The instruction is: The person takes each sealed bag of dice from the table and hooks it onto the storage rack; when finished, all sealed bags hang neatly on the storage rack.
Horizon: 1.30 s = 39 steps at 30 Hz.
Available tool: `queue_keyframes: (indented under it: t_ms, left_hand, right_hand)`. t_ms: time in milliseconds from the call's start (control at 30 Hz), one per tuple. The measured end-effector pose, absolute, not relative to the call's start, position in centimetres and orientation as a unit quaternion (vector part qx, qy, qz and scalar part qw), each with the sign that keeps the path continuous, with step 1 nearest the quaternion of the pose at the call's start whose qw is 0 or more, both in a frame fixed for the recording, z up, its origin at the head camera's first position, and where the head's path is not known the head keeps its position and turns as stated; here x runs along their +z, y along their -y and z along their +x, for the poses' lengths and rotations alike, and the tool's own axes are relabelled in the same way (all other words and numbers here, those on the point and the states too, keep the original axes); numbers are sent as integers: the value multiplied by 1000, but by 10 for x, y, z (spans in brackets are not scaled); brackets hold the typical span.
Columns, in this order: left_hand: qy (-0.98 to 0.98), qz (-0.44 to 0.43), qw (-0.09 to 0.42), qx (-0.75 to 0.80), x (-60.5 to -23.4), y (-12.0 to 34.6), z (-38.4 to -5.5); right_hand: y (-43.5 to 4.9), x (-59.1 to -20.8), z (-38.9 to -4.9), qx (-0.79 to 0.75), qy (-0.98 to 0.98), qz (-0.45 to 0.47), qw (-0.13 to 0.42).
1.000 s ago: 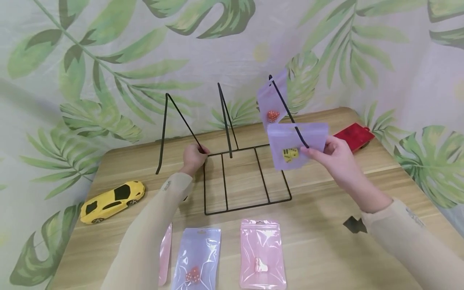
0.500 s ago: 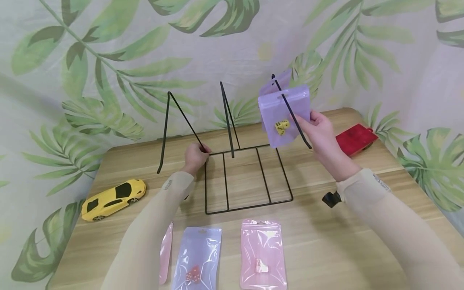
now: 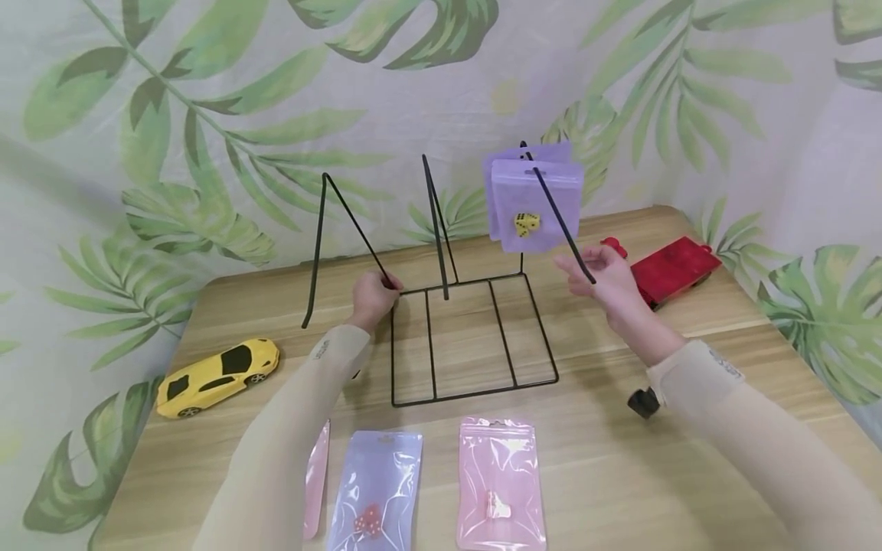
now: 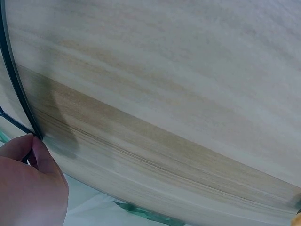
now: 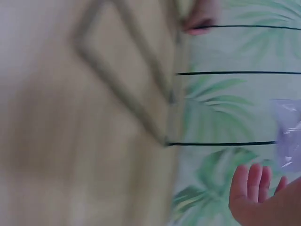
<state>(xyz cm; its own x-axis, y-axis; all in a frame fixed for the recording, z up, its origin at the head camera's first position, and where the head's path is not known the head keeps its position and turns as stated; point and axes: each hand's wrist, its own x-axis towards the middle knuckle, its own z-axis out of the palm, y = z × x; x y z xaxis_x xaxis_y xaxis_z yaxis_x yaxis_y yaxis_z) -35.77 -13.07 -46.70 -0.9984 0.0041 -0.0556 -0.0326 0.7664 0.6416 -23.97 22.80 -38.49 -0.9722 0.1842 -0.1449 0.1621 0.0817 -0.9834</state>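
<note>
The worktop (image 3: 599, 459) carries a rack (image 3: 474, 393) whose right hook (image 3: 560, 217) bears two purple bags (image 3: 529, 196). The left hand (image 3: 374, 300) pinches the rack's far left corner; the right hand (image 3: 609, 289), fingers released, is beside the hook's near end, right of the near bag's yellow dice (image 3: 527, 223).

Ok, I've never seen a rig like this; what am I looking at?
There is no machine, only a person working bare-handed. The head picture comes from a camera worn on the head, looking forward and down; the other two come from cameras worn on each wrist. The left hand pinches a corner of the black wire rack. The right hand holds nothing, beside the rack's right hook. On that hook hang two purple bags, the front one with yellow dice. On the table lie a yellow toy car, a red toy vehicle, a bluish bag with red dice and two pink bags, one partly hidden by the left sleeve.
</note>
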Motion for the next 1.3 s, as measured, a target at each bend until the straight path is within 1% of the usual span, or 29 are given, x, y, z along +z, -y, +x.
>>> queue_keyframes:
  t_ms: [100, 233, 267, 400, 500, 667, 767, 1033, 1300]
  left_hand:
    - [-938, -7, 22, 346, -465, 131, -357]
    - [-937, -5, 21, 347, -466, 131, -357]
    - [-938, -5, 22, 347, -467, 131, -356]
    - [-938, -8, 27, 344, -472, 130, -355]
    - [-940, -8, 27, 340, -473, 127, -353]
    - [-938, 2, 16, 345, -472, 121, -353]
    - [-937, 5, 11, 350, -470, 120, -354]
    - [-937, -11, 18, 350, -462, 122, -354]
    - [-935, -17, 6, 354, -465, 125, -352]
  right_hand:
    - [-233, -409, -242, 609, 786, -100, -42]
    - [-231, -433, -262, 553, 827, -69, -80]
    - [-229, -437, -268, 547, 831, -63, -82]
    - [-218, -452, -296, 514, 854, -51, -66]
    - [-209, -459, -310, 481, 875, -45, -35]
    - [-200, -463, -319, 440, 897, -33, 23]
    - [-197, -461, -321, 419, 906, -31, 41]
    - [-193, -460, -327, 387, 920, -37, 41]
    - [-186, -466, -331, 334, 940, -20, 60]
